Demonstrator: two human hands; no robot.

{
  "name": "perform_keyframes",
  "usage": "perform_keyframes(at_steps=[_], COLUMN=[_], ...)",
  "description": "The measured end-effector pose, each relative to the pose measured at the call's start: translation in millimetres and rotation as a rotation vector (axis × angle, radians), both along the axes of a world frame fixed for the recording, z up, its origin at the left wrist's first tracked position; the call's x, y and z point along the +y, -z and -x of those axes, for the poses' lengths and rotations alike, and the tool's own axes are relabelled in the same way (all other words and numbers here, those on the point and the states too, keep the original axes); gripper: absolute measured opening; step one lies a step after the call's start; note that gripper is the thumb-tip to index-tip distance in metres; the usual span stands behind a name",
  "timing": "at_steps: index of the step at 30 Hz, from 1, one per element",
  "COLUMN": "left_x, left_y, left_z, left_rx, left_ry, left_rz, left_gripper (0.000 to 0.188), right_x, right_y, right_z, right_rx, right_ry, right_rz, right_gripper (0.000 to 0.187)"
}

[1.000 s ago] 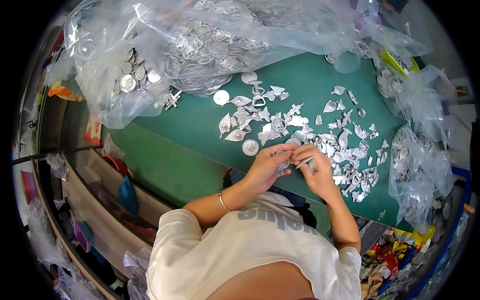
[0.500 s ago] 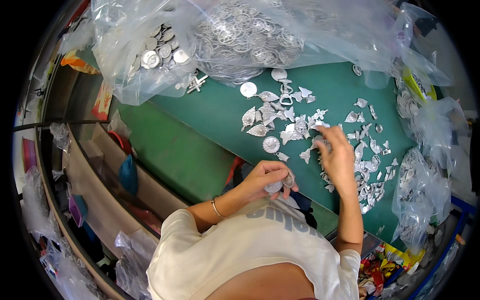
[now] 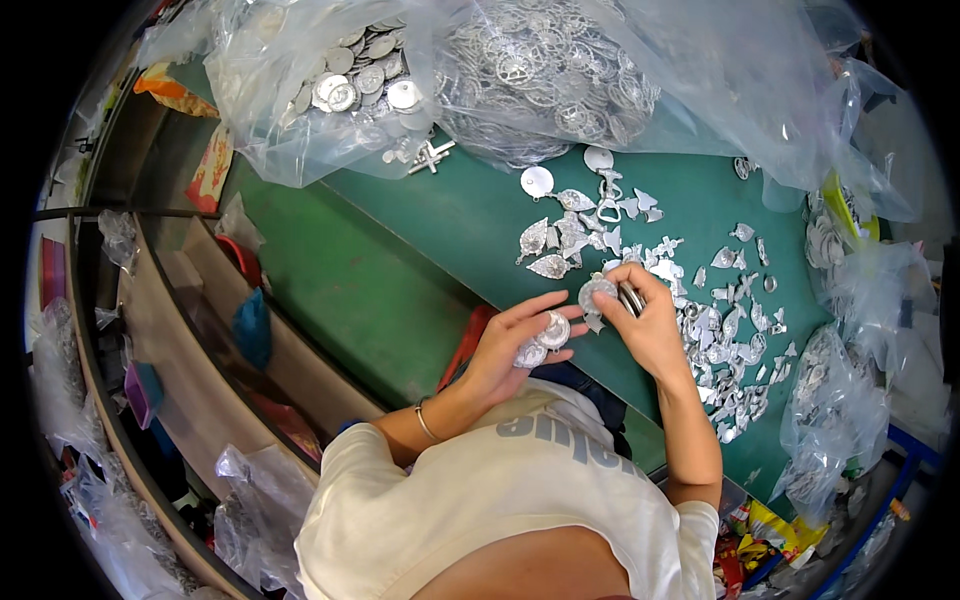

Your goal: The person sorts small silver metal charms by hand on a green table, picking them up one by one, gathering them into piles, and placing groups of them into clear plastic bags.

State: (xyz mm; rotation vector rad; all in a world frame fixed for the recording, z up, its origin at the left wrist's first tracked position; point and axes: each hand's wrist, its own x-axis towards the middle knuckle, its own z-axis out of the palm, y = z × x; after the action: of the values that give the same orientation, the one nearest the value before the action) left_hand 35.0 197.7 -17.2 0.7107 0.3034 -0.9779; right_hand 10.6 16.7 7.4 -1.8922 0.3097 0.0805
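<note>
My left hand (image 3: 490, 352) is palm up above the table's near edge, fingers stretched out. Round silver medallions (image 3: 553, 330) lie across its fingers. Close beside it, my right hand (image 3: 655, 335) pinches a round silver medallion (image 3: 597, 292) between thumb and fingers. More round metal edges (image 3: 631, 299) show within that grip; how many pieces there are I cannot tell. Past the fingers lie leaf-shaped silver charms (image 3: 549, 265). A scattered heap of small silver charms (image 3: 735, 350) spreads to the right of my right hand.
Clear plastic bags of silver discs (image 3: 370, 75) and openwork pieces (image 3: 550, 80) stand along the far side of the green table (image 3: 400, 215). Another bag of charms (image 3: 825, 390) lies at the right edge. A small cross (image 3: 432, 156) sits by the bags. Shelving (image 3: 250, 350) is on the left.
My right hand has come left from the charms and now holds round medallions beside my left hand. My left hand has turned palm up and its fingers have spread. The view has shifted slightly.
</note>
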Motion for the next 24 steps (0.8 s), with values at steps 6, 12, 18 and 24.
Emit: perform_keyframes(at_steps=[6,12,18,24], left_x=[-9,-11,-19,-25], left_y=[10,14,25,17], left_z=[-19,-5,1,-4], left_rx=[0.026,-0.215,-0.169,-0.142], left_ry=[0.053,0.002,-0.054,-0.148], left_rz=[0.117,0.235,0.153,0.176], left_gripper=[0.029,0.029,0.030,0.033], right_x=[-6,-16,-46,-57], right_y=[2,15,49,40], right_z=[-41,-131,-136,-105], right_rx=[-0.330,0.134,-0.026,-0.400], right_ry=[-0.075,0.064,0.012,-0.055], right_rz=[0.355,1.127,1.063,0.686], right_gripper=[0.017,0.042,0.043,0.024])
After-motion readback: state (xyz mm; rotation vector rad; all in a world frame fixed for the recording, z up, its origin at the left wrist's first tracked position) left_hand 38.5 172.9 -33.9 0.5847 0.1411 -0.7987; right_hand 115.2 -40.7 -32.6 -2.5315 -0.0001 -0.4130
